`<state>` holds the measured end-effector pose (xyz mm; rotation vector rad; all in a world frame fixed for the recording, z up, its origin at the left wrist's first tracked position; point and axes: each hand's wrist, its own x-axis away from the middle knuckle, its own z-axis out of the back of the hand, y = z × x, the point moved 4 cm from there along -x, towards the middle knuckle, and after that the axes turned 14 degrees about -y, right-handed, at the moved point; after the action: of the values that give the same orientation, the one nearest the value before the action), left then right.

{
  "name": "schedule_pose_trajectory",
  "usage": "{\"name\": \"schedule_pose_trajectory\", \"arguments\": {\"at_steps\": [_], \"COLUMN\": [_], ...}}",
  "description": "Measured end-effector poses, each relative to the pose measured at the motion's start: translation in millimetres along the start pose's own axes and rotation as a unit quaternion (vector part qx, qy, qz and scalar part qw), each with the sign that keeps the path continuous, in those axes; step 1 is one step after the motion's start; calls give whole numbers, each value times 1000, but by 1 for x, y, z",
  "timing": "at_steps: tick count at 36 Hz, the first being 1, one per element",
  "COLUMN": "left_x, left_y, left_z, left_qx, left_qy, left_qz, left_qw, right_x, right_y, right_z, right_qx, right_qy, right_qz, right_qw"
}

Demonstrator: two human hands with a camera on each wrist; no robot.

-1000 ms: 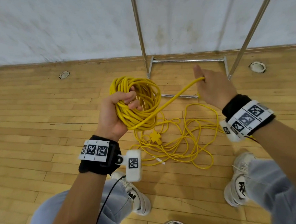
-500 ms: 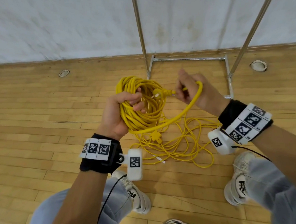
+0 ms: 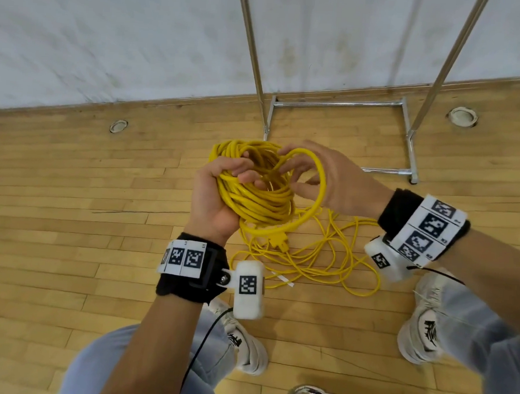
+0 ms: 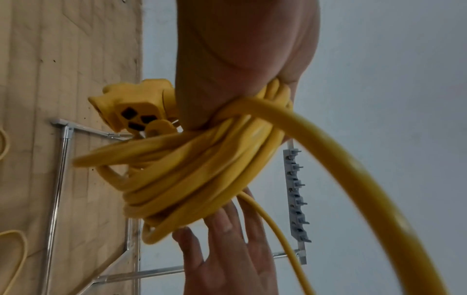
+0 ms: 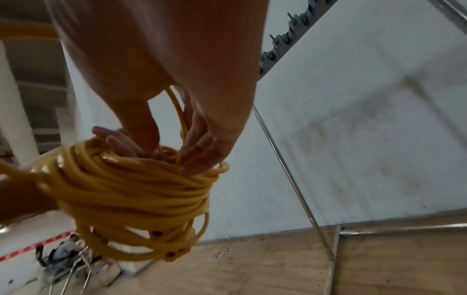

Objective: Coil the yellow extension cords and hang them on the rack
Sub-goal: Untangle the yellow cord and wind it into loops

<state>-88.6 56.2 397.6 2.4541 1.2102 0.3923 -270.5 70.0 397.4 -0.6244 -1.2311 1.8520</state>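
1. Two hands are on one job: your left hand (image 3: pixel 219 194) is clamped round the yellow coil (image 3: pixel 262 194) above the floor (image 3: pixel 69 215), while your right hand (image 3: pixel 329 182), fingers spread, lays a loop (image 3: pixel 320 182) onto it.
2. You are mid-coiling, I judge; loose cord (image 3: pixel 324 261) lies by your feet.
3. Next, gather that slack, then lift toward the rack (image 3: pixel 408 145).

Wooden plank floor (image 3: pixel 69 203), pale stained wall (image 3: pixel 110 35), round floor sockets (image 3: pixel 118 126), even indoor light.
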Motion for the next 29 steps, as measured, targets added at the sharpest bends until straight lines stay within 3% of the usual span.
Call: {"name": "schedule_pose_trajectory", "arguments": {"at_steps": [5, 9, 12, 14, 19, 23, 25, 27, 29], "left_x": [-1, -2, -3, -4, -2, -1, 0, 1, 2], "left_y": [6, 2, -1, -2, -1, 8, 15, 20, 24], "left_z": [4, 1, 0, -2, -4, 6, 6, 2, -1], "left_qx": [39, 47, 77, 91, 106, 110, 100, 131, 155], "left_qy": [-32, -52, -52, -40, 16, 74, 104, 102, 100], "left_qz": [-13, -18, -20, -27, -62, -92, -112, -130, -145], "left_qw": [999, 997, 995, 995, 992, 987, 983, 977, 972], "right_x": [6, 4, 1, 1, 2, 7, 12, 14, 11], "right_y": [-7, -9, -8, -10, -22, -17, -14, -6, 11], "right_z": [-11, -21, -33, -33, -17, -17, -22, -31, -44], "right_qx": [105, 80, 210, 242, 40, 36, 60, 61, 25], "right_qy": [25, 9, 11, 59, 148, 157, 206, 254, 228], "right_qz": [43, 32, 26, 32, 84, 102, 106, 64, -31], "right_qw": [993, 996, 977, 968, 985, 982, 971, 963, 973]}}
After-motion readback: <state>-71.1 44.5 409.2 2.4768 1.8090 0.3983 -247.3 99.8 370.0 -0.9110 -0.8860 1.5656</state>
